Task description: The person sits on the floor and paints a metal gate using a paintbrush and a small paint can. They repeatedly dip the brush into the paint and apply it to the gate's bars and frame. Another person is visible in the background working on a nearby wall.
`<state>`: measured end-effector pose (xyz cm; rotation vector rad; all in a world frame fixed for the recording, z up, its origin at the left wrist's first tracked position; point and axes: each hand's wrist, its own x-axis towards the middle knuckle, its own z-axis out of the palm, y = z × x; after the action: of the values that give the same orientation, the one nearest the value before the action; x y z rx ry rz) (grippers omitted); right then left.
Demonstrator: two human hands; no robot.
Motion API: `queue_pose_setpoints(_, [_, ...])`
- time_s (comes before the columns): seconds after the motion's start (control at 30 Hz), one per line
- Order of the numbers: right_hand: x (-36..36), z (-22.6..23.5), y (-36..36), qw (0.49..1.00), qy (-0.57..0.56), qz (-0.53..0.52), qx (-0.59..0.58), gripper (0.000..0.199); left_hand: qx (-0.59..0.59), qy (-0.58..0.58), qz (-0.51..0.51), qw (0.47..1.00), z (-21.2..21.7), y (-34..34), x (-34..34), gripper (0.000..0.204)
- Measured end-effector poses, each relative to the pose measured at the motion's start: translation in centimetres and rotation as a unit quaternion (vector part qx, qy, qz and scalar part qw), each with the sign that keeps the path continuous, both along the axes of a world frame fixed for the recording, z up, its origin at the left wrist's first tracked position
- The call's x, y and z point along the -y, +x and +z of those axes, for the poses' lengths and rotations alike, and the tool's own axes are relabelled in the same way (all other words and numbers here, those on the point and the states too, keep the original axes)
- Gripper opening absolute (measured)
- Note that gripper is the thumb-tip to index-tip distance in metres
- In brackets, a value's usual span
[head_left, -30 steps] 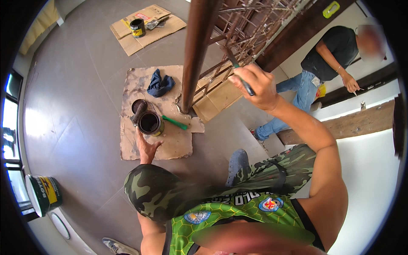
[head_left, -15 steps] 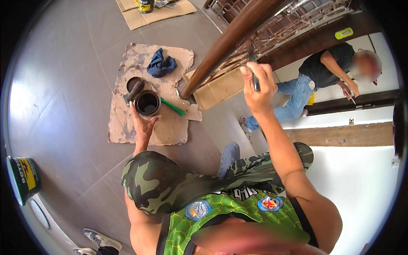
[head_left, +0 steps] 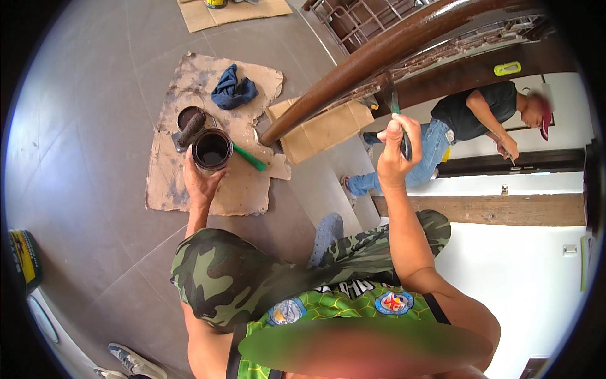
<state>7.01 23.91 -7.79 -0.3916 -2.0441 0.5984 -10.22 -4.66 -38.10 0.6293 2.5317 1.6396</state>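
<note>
My left hand (head_left: 201,182) grips a small round tin of dark stain (head_left: 211,150), held low over a stained sheet of cardboard (head_left: 189,189) on the floor. My right hand (head_left: 394,148) is raised and closed on the handle of a paintbrush (head_left: 396,107), whose head touches the underside of a dark brown wooden handrail (head_left: 379,57). The rail runs diagonally from the upper right down to its end at the middle.
A tin lid with a small roller (head_left: 191,126), a green handle (head_left: 248,158) and a blue rag (head_left: 232,90) lie on the cardboard. A folded box (head_left: 325,129) lies beside it. Another person (head_left: 467,132) crouches at right. A paint tin (head_left: 25,259) stands at far left.
The view has tilted down, so the rail and cardboard have shifted upward. My right hand with the brush has stayed at the rail; my left hand has kept hold of the tin.
</note>
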Motion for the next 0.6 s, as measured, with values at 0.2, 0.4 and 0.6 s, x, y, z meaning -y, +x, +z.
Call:
queue_pose_setpoints(0.2, [-0.1,-0.1,1.7,0.999,0.036,0.014,0.002,0.022,0.017,0.013,-0.006,1.000,0.1,0.0,0.0,0.114])
queue_pose_setpoints(0.4, [-0.2,0.8,1.2,0.981,0.133,0.017,0.138,0.015,0.019,0.028,-0.004,0.999,0.2,0.1,-0.1,0.113])
queue_pose_setpoints(0.6, [0.1,1.4,0.4,0.976,0.196,-0.024,0.087,0.018,0.007,0.017,-0.006,1.000,0.6,0.0,-0.2,0.113])
